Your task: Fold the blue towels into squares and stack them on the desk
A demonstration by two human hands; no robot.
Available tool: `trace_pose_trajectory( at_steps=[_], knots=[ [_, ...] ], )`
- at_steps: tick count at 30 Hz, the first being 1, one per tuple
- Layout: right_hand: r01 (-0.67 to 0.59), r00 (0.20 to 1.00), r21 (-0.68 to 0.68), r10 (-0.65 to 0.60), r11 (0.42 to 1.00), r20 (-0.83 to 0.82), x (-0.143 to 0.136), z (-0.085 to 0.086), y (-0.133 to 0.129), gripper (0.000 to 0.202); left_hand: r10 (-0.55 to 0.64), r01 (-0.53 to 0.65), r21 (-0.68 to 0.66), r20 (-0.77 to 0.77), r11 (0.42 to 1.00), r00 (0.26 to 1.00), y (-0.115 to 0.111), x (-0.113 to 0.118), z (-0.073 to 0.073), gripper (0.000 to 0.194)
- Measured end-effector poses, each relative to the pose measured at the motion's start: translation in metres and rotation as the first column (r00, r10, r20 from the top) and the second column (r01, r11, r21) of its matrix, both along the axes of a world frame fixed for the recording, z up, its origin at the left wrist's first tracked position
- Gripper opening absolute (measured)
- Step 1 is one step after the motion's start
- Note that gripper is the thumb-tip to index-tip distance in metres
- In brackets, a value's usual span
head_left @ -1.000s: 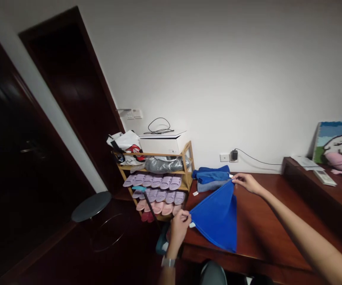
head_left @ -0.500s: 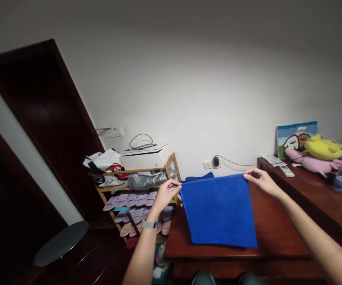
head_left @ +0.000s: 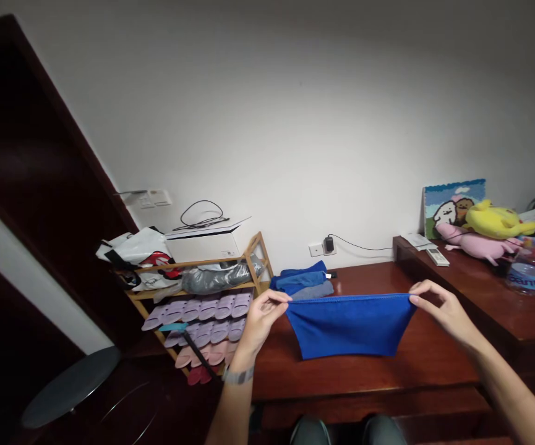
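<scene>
A bright blue cloth (head_left: 350, 326) is stretched between my two hands over the reddish-brown wooden table (head_left: 369, 378). My left hand (head_left: 263, 315) pinches its upper left corner between thumb and fingers. At the upper right corner, my right hand (head_left: 438, 306) has the same kind of pinch. The top edge is taut and nearly level, and the lower part hangs down, narrower at the bottom. Behind the cloth, near the wall, lies a pile of folded blue and grey-blue cloths (head_left: 302, 279).
A shoe rack (head_left: 260, 247) with lilac and pink slippers stands left of the table, a white box (head_left: 206, 245) on top. On the raised surface at right are a remote (head_left: 437, 257), plush toys (head_left: 494, 219) and a plastic bottle (head_left: 527, 272). A round stool (head_left: 72, 386) is at lower left.
My hands have moved lower and farther apart, pulling the cloth's top edge wider. The cloth now looks shorter from top to bottom. The folded pile behind it shows more, and the view has shifted.
</scene>
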State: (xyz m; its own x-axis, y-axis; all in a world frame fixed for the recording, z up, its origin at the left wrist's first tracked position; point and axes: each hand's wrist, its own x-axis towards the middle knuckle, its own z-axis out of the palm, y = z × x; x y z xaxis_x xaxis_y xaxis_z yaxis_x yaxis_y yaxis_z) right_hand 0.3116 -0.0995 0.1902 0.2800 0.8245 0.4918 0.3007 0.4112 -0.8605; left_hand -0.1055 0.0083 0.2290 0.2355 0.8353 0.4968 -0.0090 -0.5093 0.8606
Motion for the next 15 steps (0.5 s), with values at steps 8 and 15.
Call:
trace_pose_trajectory(
  at_steps=[8,15],
  knots=[
    [0.122,0.992,0.033,-0.122,0.992,-0.021,0.012,-0.005,0.002,0.037,0.104,-0.103,-0.023,0.031,0.994,0.994,-0.002,0.011,0.0,0.022],
    [0.039,0.998,-0.195,-0.046,0.98,-0.033,0.017,-0.086,0.109,0.046,0.154,-0.168,-0.129,-0.113,0.977,0.982,0.122,0.032,-0.092,0.017]
  ],
)
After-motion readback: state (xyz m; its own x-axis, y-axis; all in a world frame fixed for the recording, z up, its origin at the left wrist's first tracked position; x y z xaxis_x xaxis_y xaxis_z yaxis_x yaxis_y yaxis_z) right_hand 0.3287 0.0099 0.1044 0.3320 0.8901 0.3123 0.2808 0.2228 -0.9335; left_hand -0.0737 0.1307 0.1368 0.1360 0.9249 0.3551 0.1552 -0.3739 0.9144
